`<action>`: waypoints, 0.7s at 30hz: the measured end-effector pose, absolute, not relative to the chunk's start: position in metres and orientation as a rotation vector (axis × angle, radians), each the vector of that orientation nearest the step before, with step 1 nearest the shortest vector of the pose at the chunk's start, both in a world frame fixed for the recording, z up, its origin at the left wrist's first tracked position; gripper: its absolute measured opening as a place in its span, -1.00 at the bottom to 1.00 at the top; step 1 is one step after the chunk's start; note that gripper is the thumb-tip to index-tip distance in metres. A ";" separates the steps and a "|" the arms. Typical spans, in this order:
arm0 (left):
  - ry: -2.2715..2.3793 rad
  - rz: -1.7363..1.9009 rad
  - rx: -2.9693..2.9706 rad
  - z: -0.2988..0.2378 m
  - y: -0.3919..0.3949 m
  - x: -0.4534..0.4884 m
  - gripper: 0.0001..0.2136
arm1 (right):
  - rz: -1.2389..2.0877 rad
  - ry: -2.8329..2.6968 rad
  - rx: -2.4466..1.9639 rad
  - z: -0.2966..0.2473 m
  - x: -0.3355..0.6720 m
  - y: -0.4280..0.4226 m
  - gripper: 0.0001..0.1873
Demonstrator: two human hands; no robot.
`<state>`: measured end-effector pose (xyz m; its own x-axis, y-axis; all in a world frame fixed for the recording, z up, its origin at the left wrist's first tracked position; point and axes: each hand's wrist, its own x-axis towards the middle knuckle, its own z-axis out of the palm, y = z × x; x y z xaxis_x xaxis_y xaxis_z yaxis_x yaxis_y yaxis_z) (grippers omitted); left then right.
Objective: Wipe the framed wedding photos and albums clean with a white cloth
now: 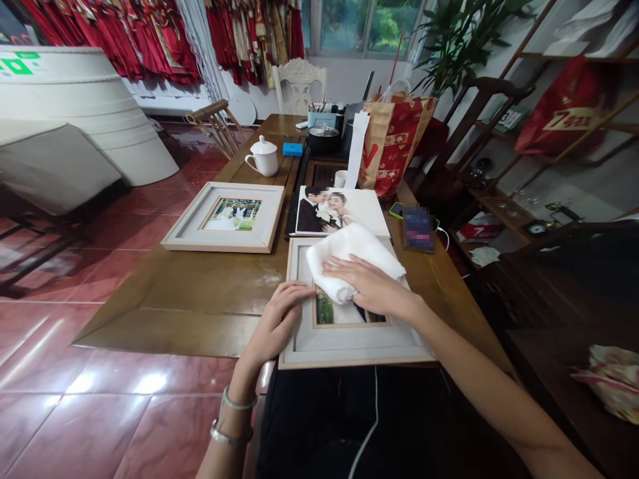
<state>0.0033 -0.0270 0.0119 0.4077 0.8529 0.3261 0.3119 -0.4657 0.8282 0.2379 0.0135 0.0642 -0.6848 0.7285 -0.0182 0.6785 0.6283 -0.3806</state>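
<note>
Directly beyond the right hand (367,283), a photo panel (367,209) and then a paper bag (397,146) blocked the way; a phone (419,233) lay farther right, a lidded mug (264,158) beyond the left hand (277,316). Bare counter (214,286) stretched leftward from the left hand. Of two picture frames, the far frame (229,238) sat ahead-left; the near frame (344,342) lay beneath both hands, at the counter's near edge. The right lay flat on one white cloth (344,246) over it; the left touched its side, grip unclear.

Cloth (357,245) on near frame (349,342); behind it, photo print (344,211) between second frame (227,239) and phone (418,229)
</note>
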 end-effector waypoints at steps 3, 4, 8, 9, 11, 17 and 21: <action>1.006 0.996 1.952 0.012 -0.027 0.003 -0.68 | 0.467 -2.663 -1.348 0.062 0.266 0.006 -0.13; 1.005 0.995 1.949 0.012 -0.027 0.003 -0.68 | 0.435 -2.640 -1.400 0.061 0.274 0.004 -0.12; 1.001 0.992 1.947 0.013 -0.027 0.003 -0.68 | 0.284 -2.527 -1.566 0.059 0.291 -0.012 -0.13; 1.002 0.994 1.948 0.013 -0.027 0.003 -0.68 | 0.265 -2.506 -1.592 0.058 0.292 -0.018 -0.13; 1.007 0.997 1.952 0.014 -0.027 0.004 -0.68 | 0.288 -2.495 -1.612 0.060 0.291 -0.035 -0.13; 1.020 0.978 1.970 0.015 -0.028 0.005 -0.68 | 0.753 -2.607 -1.393 0.079 0.284 -0.092 -0.09; 1.016 0.973 1.979 0.015 -0.029 0.006 -0.68 | 0.990 -2.631 -1.225 0.088 0.274 -0.094 -0.09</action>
<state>0.0056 -0.0287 0.0153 0.4104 0.8614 0.2992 0.3368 -0.4481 0.8281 0.2743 -0.0944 0.0884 -0.6784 0.7088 -0.1933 0.6604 0.4729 -0.5833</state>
